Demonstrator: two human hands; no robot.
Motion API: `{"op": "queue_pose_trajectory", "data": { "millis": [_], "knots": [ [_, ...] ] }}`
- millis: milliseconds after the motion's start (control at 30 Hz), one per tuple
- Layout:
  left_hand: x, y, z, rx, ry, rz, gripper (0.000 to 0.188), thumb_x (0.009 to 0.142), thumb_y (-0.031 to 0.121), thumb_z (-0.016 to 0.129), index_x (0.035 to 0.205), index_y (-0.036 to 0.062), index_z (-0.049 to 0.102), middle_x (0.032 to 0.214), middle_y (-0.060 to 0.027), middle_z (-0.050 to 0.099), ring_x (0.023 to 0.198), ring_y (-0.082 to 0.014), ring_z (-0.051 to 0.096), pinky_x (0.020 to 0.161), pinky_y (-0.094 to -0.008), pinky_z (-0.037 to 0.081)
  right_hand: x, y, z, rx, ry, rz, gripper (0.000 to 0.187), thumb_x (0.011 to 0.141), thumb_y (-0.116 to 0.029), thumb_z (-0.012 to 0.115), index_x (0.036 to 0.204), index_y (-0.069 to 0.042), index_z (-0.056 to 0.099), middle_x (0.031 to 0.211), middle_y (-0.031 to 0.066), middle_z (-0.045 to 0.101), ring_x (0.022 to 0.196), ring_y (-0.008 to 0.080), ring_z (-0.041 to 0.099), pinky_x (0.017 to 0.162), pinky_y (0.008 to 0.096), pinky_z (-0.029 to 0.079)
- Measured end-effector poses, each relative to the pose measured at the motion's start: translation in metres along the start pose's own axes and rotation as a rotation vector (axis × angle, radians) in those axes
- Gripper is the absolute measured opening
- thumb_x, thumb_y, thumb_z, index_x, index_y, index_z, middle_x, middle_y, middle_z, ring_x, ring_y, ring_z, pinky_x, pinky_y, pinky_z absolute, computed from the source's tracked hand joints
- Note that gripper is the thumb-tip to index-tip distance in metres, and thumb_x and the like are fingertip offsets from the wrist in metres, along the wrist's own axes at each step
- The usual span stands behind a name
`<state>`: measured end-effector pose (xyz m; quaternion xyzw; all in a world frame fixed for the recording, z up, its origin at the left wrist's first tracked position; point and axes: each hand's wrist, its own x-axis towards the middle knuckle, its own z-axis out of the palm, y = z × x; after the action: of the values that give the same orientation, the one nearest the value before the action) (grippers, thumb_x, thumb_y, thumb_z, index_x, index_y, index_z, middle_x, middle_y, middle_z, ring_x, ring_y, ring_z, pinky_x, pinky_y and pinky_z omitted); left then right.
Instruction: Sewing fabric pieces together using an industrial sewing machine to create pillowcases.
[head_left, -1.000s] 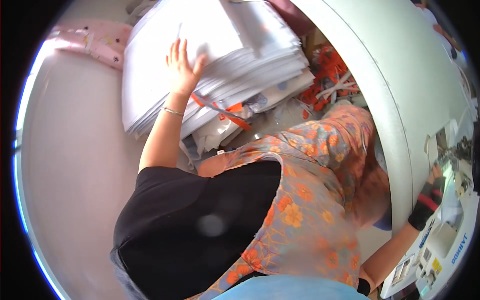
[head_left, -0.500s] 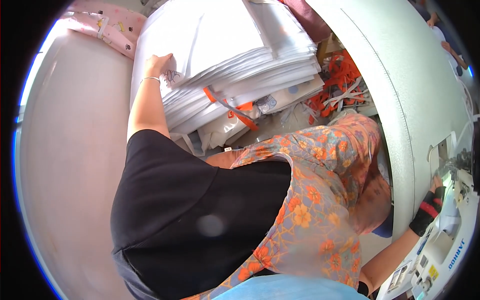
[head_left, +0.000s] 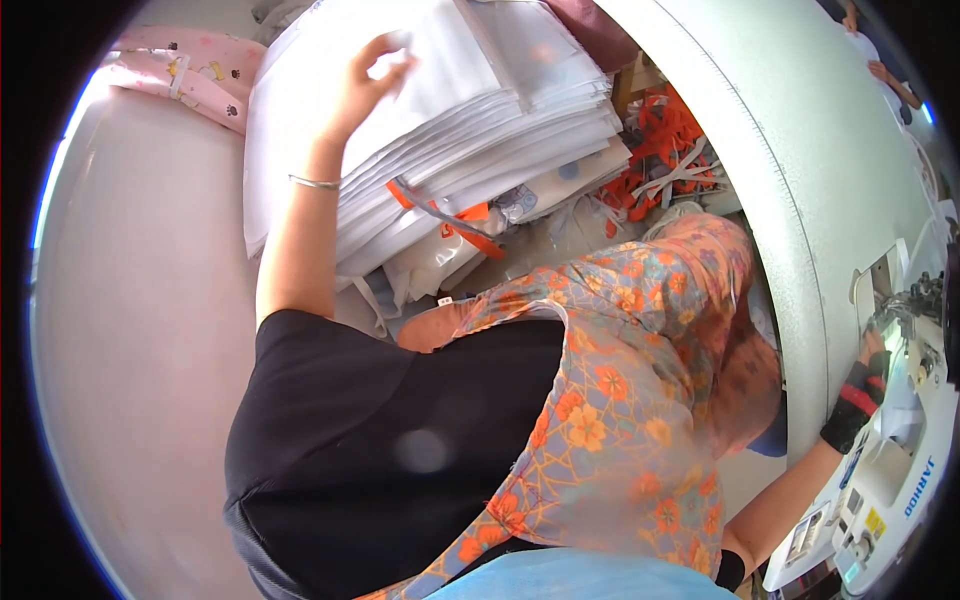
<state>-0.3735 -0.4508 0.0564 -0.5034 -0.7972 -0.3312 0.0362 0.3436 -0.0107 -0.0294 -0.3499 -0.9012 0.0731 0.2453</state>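
A thick stack of flat white sheets (head_left: 440, 80), which look like bag panels, lies at the far left of my lap. Over its top my left hand (head_left: 368, 85) is raised, with thumb and fingers curved apart and nothing between them. At the right, my right hand (head_left: 872, 362) rests beside the needle area of a white sewing machine (head_left: 895, 470). A black and red wrap (head_left: 857, 405) covers its wrist and palm. Its fingertips are small and partly hidden by the machine, so their grip does not show.
Under the stack are plastic-wrapped packs (head_left: 430, 265) with a grey and orange strap (head_left: 450, 215). Orange and grey strips (head_left: 665, 150) are heaped beyond my knee. The pale machine table (head_left: 740, 110) curves along the right. A pink printed cloth (head_left: 190, 75) lies at the far left.
My left hand has lifted off the near left edge of the stack and moved up and right above it, its fingers spreading. My right hand stays at the sewing machine.
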Motion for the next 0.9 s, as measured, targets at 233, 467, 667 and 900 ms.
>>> {"op": "queue_pose_trajectory", "data": {
  "millis": [233, 467, 667, 900],
  "knots": [
    [-0.028, 0.041, 0.059, 0.651, -0.077, 0.142, 0.083, 0.078, 0.042, 0.077, 0.143, 0.0028, 0.042, 0.144, -0.0172, 0.045, 0.134, -0.033, 0.042, 0.111, -0.0415, 0.036, 0.004, -0.025, -0.006, -0.007, 0.012, -0.001, 0.021, 0.097, -0.004, 0.051, 0.111, -0.004, 0.066, 0.122, 0.0142, 0.064, 0.111, 0.0276, 0.06, 0.098, 0.0381, 0.046],
    [-0.025, 0.023, 0.048, 0.236, -0.08, -0.187, 0.031, 0.096, 0.021, 0.055, 0.12, 0.0037, 0.064, 0.118, -0.0174, 0.065, 0.112, -0.0315, 0.062, 0.097, -0.0379, 0.048, 0.004, -0.012, -0.008, -0.09, -0.049, -0.045, 0.022, 0.096, -0.003, 0.05, 0.113, -0.004, 0.066, 0.122, 0.0145, 0.064, 0.112, 0.0288, 0.06, 0.1, 0.0388, 0.045],
    [-0.018, 0.013, 0.048, 0.347, -0.024, -0.255, 0.032, 0.095, 0.023, 0.055, 0.116, 0.0017, 0.065, 0.106, -0.0208, 0.067, 0.098, -0.0357, 0.065, 0.088, -0.0396, 0.05, 0.007, -0.006, -0.006, -0.09, -0.084, -0.035, 0.023, 0.096, -0.003, 0.05, 0.113, -0.004, 0.066, 0.123, 0.0145, 0.063, 0.113, 0.0292, 0.059, 0.1, 0.0387, 0.045],
    [0.01, 0.008, 0.027, 0.173, -0.003, -0.449, 0.034, 0.092, 0.028, 0.062, 0.11, -0.0014, 0.067, 0.09, -0.0152, 0.072, 0.086, -0.0235, 0.068, 0.08, -0.0342, 0.051, 0.001, 0.001, -0.003, -0.095, -0.11, 0.019, 0.029, 0.095, -0.004, 0.046, 0.12, -0.003, 0.06, 0.128, 0.0147, 0.059, 0.119, 0.0277, 0.056, 0.104, 0.0364, 0.041]
  ]
}}
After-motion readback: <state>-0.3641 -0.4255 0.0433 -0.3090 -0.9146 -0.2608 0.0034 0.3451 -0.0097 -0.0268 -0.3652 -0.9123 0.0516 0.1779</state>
